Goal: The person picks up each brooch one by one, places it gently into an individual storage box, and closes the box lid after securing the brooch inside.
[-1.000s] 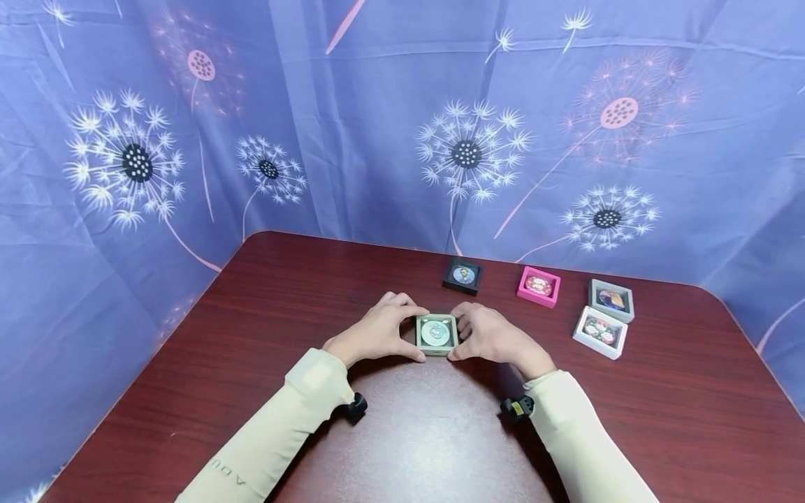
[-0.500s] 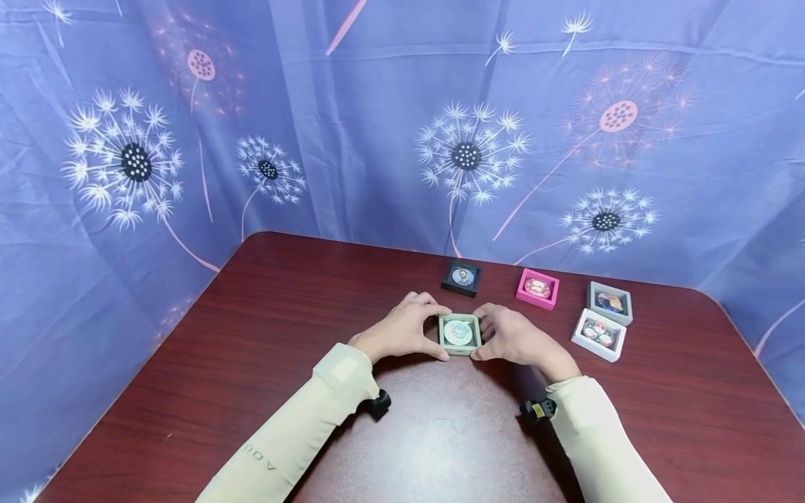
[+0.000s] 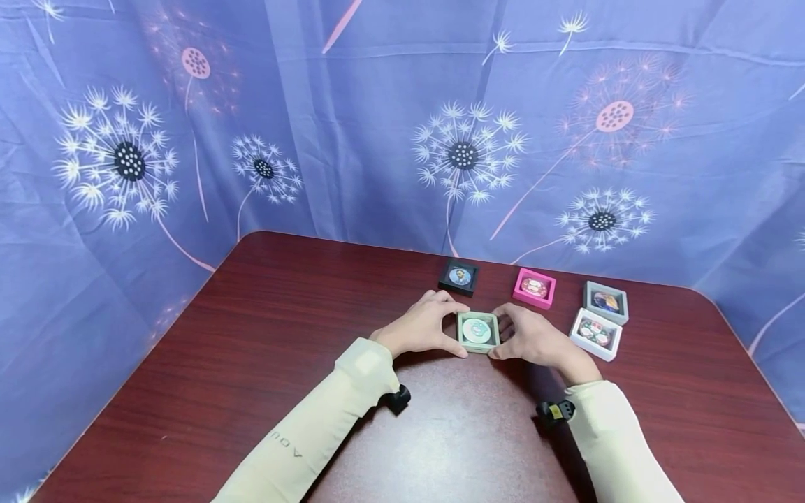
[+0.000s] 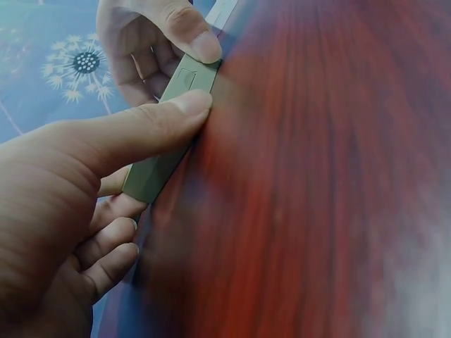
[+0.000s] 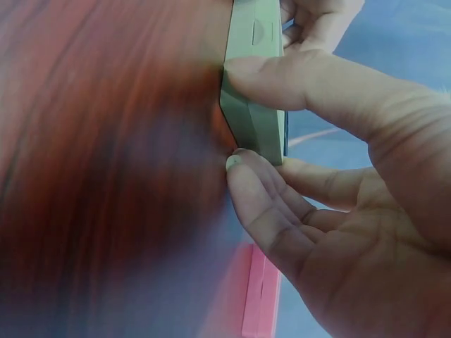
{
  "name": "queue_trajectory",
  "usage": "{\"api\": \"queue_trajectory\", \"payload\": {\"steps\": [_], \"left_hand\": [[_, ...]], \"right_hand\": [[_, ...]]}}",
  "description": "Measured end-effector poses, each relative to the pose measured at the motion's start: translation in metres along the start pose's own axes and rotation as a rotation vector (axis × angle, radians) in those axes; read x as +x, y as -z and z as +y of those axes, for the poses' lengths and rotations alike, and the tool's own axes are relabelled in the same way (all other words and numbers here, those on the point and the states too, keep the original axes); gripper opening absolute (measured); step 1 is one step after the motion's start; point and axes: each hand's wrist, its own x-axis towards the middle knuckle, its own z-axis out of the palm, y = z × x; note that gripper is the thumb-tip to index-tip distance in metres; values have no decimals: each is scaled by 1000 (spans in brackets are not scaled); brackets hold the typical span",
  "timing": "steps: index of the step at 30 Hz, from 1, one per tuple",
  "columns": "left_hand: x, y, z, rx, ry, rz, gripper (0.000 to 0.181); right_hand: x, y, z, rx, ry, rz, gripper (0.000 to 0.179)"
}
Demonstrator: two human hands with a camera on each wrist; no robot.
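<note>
Between both hands sits a small square pale-green display box (image 3: 477, 332), its clear window showing a round light disc with a teal picture. My left hand (image 3: 428, 327) grips its left side, thumb at the near corner and index finger at the far corner. On the opposite side my right hand (image 3: 536, 338) holds it the same way. In the left wrist view, the left thumb (image 4: 165, 123) presses the box's near edge (image 4: 158, 169), which has a small notched tab. The right wrist view shows the right thumb (image 5: 271, 79) on that edge, other fingers curled behind the box, close over the table.
Similar framed boxes lie toward the back: a black one (image 3: 448, 285), a pink one (image 3: 534, 302), a grey one (image 3: 622, 305) and a white one (image 3: 591, 344) touching or right beside the grey. The dark red table (image 3: 251, 335) meets a blue dandelion-print curtain (image 3: 365, 140).
Both hands have moved the green box to the right across the table, its grip unchanged. The head view has shifted slightly; the other boxes stay in place.
</note>
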Motion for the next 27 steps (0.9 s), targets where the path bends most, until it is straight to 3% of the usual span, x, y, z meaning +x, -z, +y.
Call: {"api": "queue_trajectory", "payload": {"steps": [10, 27], "left_hand": [[15, -12, 6, 4, -36, 19, 84], [34, -25, 21, 18, -58, 13, 84]], "right_hand": [[-7, 7, 15, 28, -7, 32, 62], [-19, 20, 37, 37, -47, 63, 69]]}}
